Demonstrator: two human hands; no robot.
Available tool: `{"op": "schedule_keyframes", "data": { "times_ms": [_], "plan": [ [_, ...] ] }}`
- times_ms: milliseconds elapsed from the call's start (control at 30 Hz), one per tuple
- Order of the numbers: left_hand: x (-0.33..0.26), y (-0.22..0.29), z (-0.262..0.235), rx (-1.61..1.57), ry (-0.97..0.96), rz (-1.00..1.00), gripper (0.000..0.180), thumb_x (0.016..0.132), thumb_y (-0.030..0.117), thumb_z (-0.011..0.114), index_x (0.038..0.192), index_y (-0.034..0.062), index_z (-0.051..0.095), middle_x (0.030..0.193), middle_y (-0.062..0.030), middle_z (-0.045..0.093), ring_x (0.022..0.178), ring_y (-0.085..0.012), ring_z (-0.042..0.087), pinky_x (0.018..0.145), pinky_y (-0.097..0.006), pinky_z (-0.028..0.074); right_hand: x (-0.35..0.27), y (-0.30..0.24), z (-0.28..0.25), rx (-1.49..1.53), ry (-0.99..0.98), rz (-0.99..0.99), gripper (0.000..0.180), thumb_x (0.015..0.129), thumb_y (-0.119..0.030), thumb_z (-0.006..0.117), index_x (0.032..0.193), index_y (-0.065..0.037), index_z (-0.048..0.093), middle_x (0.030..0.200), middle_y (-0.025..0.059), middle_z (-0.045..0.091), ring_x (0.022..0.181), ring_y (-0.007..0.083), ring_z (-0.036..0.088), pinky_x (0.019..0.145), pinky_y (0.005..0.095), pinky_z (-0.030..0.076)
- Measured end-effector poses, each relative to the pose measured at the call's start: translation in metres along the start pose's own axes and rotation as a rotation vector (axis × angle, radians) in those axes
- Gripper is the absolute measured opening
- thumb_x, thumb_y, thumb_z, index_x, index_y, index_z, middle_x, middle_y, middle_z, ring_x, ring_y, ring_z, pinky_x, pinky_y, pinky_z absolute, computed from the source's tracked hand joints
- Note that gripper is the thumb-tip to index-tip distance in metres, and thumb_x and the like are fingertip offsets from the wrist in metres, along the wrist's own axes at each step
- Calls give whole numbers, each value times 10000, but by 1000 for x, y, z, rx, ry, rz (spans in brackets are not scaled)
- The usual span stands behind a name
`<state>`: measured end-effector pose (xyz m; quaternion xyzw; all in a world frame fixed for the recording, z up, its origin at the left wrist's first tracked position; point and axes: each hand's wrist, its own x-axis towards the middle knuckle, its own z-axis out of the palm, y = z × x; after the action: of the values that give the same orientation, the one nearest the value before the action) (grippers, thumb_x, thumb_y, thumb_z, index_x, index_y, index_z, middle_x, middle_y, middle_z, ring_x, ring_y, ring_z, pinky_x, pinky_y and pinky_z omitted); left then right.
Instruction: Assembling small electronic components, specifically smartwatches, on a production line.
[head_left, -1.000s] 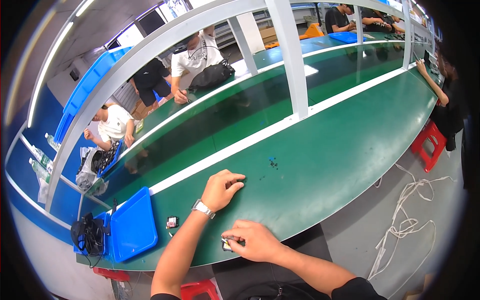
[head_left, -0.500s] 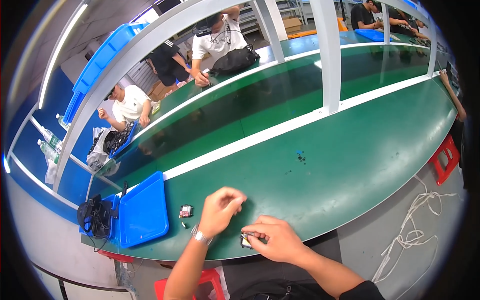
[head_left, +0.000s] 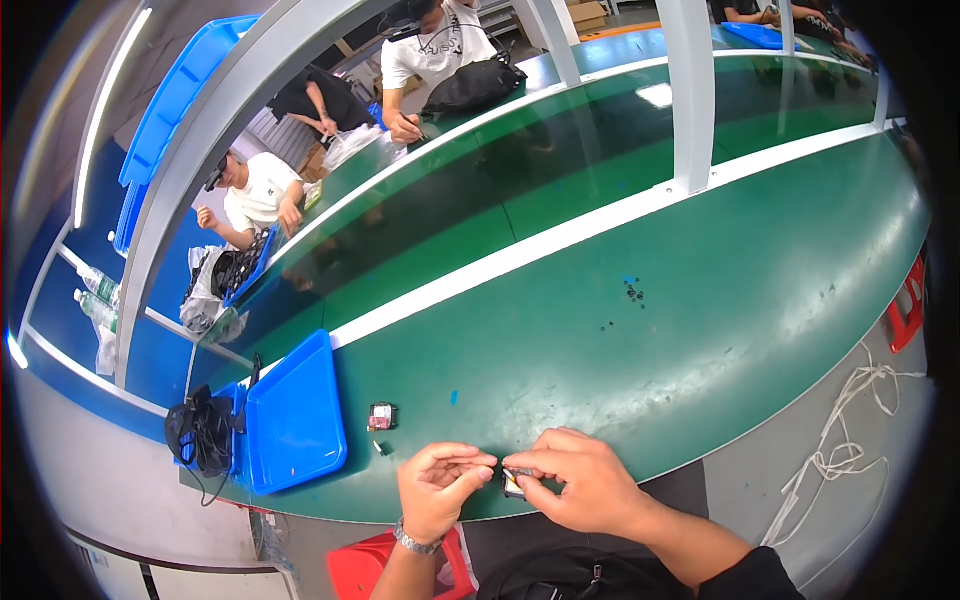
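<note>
Partly covered by your right hand (head_left: 588,485), which pinches it, a small black-edged part (head_left: 513,486) sits right of the blue tray (head_left: 295,425), showing a pale, yellowish face. Your left hand (head_left: 437,492), nearer the tray, half-curls; whether it holds anything, I cannot tell.

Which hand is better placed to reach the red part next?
Left, I'd judge: the left hand is nearer the red part, while the right hand holds a black-edged part. Whether the left is empty is unclear.

A green bench (head_left: 540,350) carries a blue tray (head_left: 295,420), a small module (head_left: 381,416) and, seemingly, dark bits (head_left: 636,294).
</note>
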<state>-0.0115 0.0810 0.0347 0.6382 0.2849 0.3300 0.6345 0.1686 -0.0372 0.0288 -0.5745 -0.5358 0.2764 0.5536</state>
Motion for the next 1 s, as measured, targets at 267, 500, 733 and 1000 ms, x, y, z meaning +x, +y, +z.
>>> {"op": "schedule_keyframes", "data": {
  "times_ms": [267, 500, 733, 1000],
  "plan": [
    [-5, -6, 9, 113, 101, 80, 376, 812, -131, 737, 1146, -43, 589, 953, -229, 740, 851, -223, 736, 752, -296, 606, 0, 5, 4, -50, 37, -99, 191, 855, -75, 691, 1041, -43, 720, 859, 78, 628, 797, 247, 626, 712, 370, 527],
    [-5, -8, 12, 81, 95, 105, 407, 801, -129, 751, 1162, -38, 588, 941, -216, 745, 863, -223, 735, 770, -303, 600, 0, 4, 5, -35, 40, -80, 158, 865, -93, 695, 1011, -41, 727, 826, 80, 627, 782, 250, 627, 707, 375, 525],
    [-5, -10, 6, 41, 55, 86, 402, 831, -145, 721, 1195, -69, 569, 1008, -257, 725, 958, -269, 729, 839, -345, 615, 0, 5, 5, -48, 14, -50, 157, 878, -126, 687, 1011, -55, 731, 812, 79, 620, 767, 251, 621, 695, 382, 516],
    [-3, -7, 9, -15, 83, 18, 448, 771, -141, 772, 1165, -41, 584, 949, -199, 739, 868, -227, 733, 785, -312, 608, 1, 4, 4, -50, -26, -46, 163, 886, -141, 671, 1016, -62, 731, 828, 87, 621, 785, 270, 625, 725, 404, 518]
  ]
}}
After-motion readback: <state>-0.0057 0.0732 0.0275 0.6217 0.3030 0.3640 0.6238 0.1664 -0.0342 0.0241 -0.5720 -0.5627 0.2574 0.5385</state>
